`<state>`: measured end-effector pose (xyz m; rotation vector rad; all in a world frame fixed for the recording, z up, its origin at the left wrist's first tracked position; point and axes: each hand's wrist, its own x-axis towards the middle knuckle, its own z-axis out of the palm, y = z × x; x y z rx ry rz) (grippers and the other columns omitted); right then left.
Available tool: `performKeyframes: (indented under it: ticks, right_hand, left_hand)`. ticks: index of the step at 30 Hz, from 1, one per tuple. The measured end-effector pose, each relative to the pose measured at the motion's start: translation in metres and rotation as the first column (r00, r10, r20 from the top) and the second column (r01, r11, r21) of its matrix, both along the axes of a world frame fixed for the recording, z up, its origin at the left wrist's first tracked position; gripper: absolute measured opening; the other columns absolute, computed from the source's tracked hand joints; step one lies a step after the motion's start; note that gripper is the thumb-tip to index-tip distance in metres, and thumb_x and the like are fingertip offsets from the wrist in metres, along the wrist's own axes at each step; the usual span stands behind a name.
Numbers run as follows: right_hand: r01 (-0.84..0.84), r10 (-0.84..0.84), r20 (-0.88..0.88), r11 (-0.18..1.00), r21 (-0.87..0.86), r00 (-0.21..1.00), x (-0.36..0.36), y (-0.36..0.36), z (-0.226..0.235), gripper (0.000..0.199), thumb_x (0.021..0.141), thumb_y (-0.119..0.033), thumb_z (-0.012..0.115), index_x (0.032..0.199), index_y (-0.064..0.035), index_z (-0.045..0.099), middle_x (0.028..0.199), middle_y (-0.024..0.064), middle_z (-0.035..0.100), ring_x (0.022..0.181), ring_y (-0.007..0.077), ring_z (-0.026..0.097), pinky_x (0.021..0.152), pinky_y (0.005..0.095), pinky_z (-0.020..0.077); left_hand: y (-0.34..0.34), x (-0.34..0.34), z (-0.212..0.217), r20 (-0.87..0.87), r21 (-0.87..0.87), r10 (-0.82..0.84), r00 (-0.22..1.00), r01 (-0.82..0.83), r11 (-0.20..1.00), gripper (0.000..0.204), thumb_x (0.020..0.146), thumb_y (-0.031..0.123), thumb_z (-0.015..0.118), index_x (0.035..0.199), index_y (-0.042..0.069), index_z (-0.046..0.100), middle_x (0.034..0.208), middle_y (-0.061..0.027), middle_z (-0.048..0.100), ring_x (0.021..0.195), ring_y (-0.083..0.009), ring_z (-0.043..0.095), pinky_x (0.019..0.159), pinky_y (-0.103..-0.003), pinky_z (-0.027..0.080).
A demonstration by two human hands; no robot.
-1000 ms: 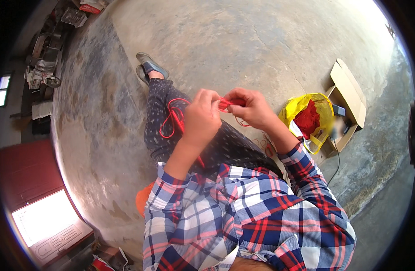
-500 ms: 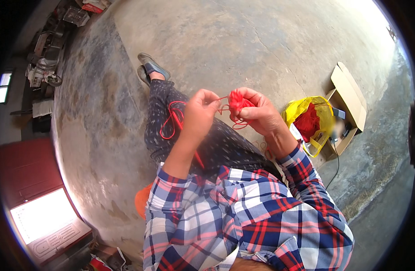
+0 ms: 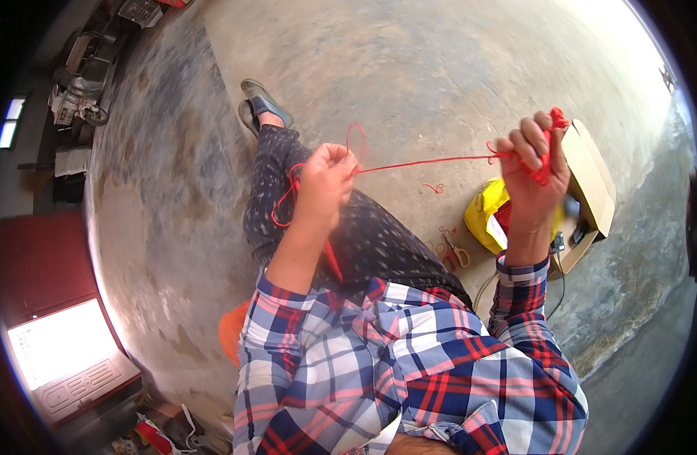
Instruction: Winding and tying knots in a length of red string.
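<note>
Both fists closed, the left hand (image 3: 327, 178) and raised right hand (image 3: 532, 167) pull a red string (image 3: 424, 162) taut above the concrete floor (image 3: 409, 68).

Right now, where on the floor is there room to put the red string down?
The widest bare patch is the concrete floor ahead of the sandal, between the hands and the far wall. Another lies left of the outstretched leg. It is crowded at the right: the yellow bag, cardboard box and scissors sit close together below the right hand.
</note>
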<state>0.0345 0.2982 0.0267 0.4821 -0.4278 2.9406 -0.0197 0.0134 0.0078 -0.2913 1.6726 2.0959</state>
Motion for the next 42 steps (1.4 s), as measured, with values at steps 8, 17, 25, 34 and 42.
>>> performKeyframes:
  ticks: [8,17,25,34,42]
  right_hand:
    - [0.060,-0.059,0.095,0.998,-0.006,0.994,0.013,0.035,-0.009,0.015,0.102,-0.018,0.038,0.101,-0.0052,0.046,0.071,-0.0002,0.043,0.059,0.0079,0.040,0.063,0.0271,0.0329]
    - [0.124,-0.118,0.169,0.992,-0.027,0.978,0.016,0.047,-0.019,0.015,0.101,-0.018,0.040,0.100,-0.0047,0.046,0.071,0.0005,0.043,0.060,0.0082,0.039,0.063,0.0269,0.0332]
    - [0.091,-0.084,0.175,0.995,-0.030,0.981,0.014,0.040,-0.021,0.018,0.101,-0.019,0.039,0.104,-0.0033,0.049,0.071,-0.0001,0.043,0.059,0.0085,0.039,0.063,0.0269,0.0336]
    - [0.088,-0.120,0.340,0.990,0.107,0.933,0.011,0.039,-0.058,0.015,0.098,-0.022,0.049,0.094,-0.0072,0.051,0.068,-0.0022,0.040,0.057,0.0079,0.037,0.061,0.0261,0.0335]
    - [-0.240,0.111,0.578,0.959,0.151,0.808,0.002,-0.047,-0.094,0.018,0.096,-0.027,0.053,0.094,-0.0090,0.056,0.071,-0.0031,0.047,0.058,0.0084,0.043,0.063,0.0275,0.0401]
  left_hand:
    - [-0.007,-0.006,0.002,0.115,0.256,-0.079,0.990,0.047,0.965,0.006,0.091,0.012,0.052,0.091,0.007,0.050,0.085,-0.0084,0.058,0.050,-0.0036,0.036,0.042,-0.017,0.028]
    - [-0.010,-0.008,0.005,0.084,0.166,-0.055,0.995,0.040,0.985,0.005,0.091,0.011,0.053,0.091,0.006,0.050,0.085,-0.0088,0.058,0.048,-0.0033,0.036,0.041,-0.017,0.026]
    - [-0.015,-0.005,0.001,0.010,0.062,-0.113,0.994,0.112,0.992,0.008,0.093,0.013,0.055,0.092,0.005,0.052,0.085,-0.0079,0.058,0.048,-0.0026,0.036,0.041,-0.017,0.025]
    - [-0.036,0.001,0.044,-0.369,-0.260,-0.547,0.751,0.481,0.837,0.032,0.090,0.019,0.061,0.116,0.001,0.056,0.124,-0.0086,0.055,0.099,-0.0139,0.055,0.089,-0.027,0.042]
    - [-0.110,0.024,0.011,-0.210,-0.302,0.016,0.978,-0.080,0.950,0.016,0.092,0.014,0.058,0.102,0.001,0.062,0.098,-0.0045,0.064,0.094,-0.0105,0.059,0.085,-0.026,0.046]
